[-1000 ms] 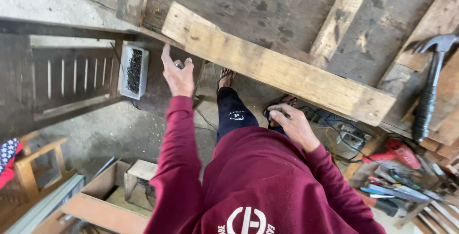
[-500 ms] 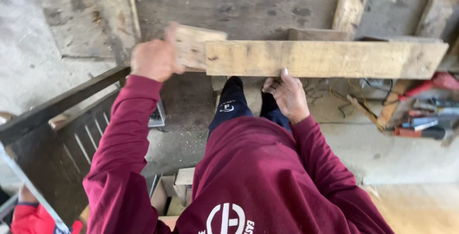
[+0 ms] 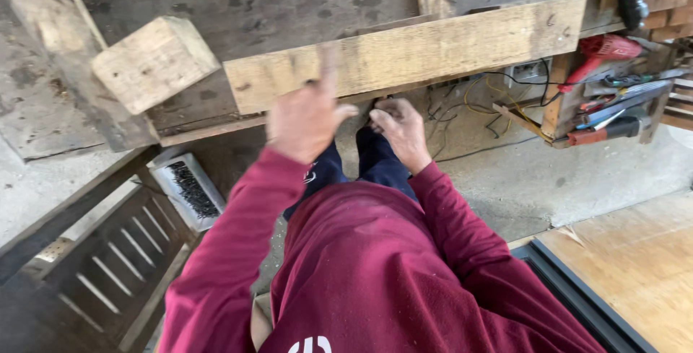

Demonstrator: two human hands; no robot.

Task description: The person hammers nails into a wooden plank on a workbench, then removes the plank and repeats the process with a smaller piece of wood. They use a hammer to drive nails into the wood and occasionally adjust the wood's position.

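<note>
— Two hands are seen; what is gripped?
— Nothing clearly. The blurred left hand (image 3: 307, 118) is raised, fingers loose, before the long plank (image 3: 433, 50); the right hand (image 3: 401, 131) is curled below it.

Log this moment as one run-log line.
left hand: raised, blurred, at wooden plank | right hand: below plank edge, empty | wooden block: left of plank | box of nails: on floor
</note>
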